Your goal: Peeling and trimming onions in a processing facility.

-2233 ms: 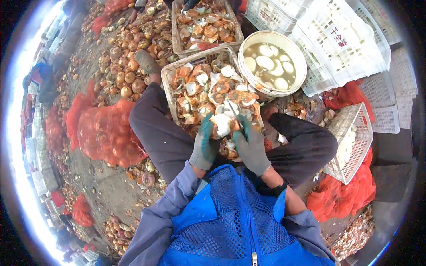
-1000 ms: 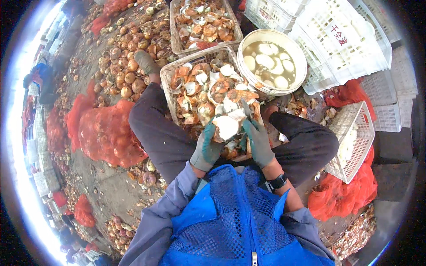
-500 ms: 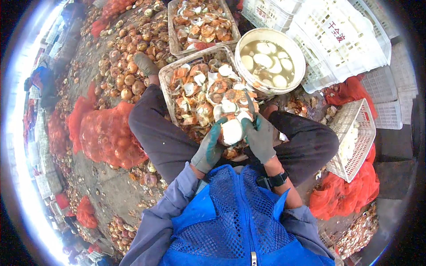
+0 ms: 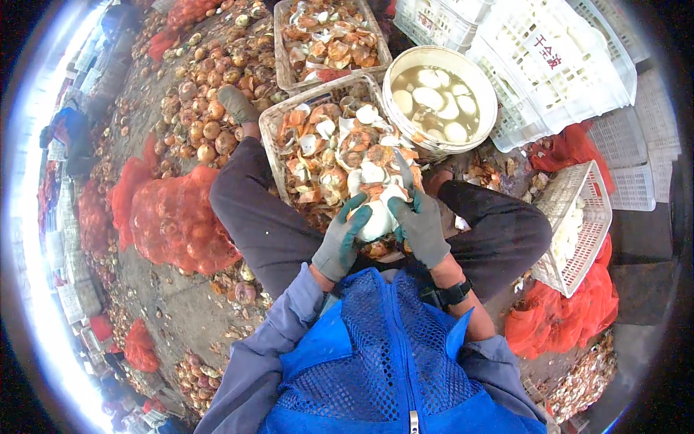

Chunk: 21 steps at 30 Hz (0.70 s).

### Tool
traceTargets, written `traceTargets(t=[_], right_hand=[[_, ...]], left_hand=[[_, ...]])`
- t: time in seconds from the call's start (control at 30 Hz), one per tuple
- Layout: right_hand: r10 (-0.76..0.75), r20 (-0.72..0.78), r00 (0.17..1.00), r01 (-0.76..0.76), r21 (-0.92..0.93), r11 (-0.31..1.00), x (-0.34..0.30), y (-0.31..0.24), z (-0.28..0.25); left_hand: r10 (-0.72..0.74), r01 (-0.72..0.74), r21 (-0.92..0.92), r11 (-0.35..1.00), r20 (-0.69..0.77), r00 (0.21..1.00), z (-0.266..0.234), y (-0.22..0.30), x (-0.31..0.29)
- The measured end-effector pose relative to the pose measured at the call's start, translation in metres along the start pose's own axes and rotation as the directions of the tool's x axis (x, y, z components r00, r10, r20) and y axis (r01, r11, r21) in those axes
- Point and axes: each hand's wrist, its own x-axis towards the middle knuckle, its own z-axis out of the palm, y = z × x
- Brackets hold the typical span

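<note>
Between my gloved hands sits a peeled white onion (image 4: 377,223), over the near end of a crate (image 4: 269,137) heaped with onion skins (image 4: 307,181). My left hand (image 4: 340,240) wraps the onion's left side with fingers closed. A knife (image 4: 403,168) is gripped in my right hand (image 4: 425,230), its blade pointing up and away over the skins. The right thumb and fingers also touch the onion's right side. Part of the knife's handle is hidden in the glove.
A white bucket (image 4: 491,116) of peeled onions in cloudy water stands beyond my right hand. Another skin-filled crate (image 4: 280,43) lies farther off. At left are a red mesh sack (image 4: 177,220) and loose onions (image 4: 210,130). White crates (image 4: 553,65) and a tilted basket (image 4: 578,271) stand right.
The onion has turned slightly in my hands, and my left fingers now reach further over it. The knife blade has shifted slightly left. The crates and bucket stay put.
</note>
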Motion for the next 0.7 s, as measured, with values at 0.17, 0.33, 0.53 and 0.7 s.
traceTargets(t=[0.17,0.33,0.53,0.7], right_hand=[[-0.077,-0.026,0.997,0.074,-0.101,0.992,-0.006,-0.002,0.004],[-0.035,0.035,0.999,0.040,-0.160,0.986,-0.003,-0.011,0.000],[0.229,0.169,0.959,-0.278,0.390,0.878,-0.007,-0.007,-0.009],[0.112,0.026,0.993,-0.112,0.439,0.892,0.003,0.018,-0.014]], left_hand=[[-0.007,0.039,0.309,0.950,-0.104,0.995,0.000,0.005,0.006],[-0.008,0.015,0.148,0.989,-0.046,0.999,-0.010,-0.006,0.010],[-0.023,0.023,0.001,1.000,0.072,0.997,-0.014,-0.007,0.003],[0.062,-0.036,-0.139,0.990,0.185,0.981,-0.008,-0.006,-0.003]])
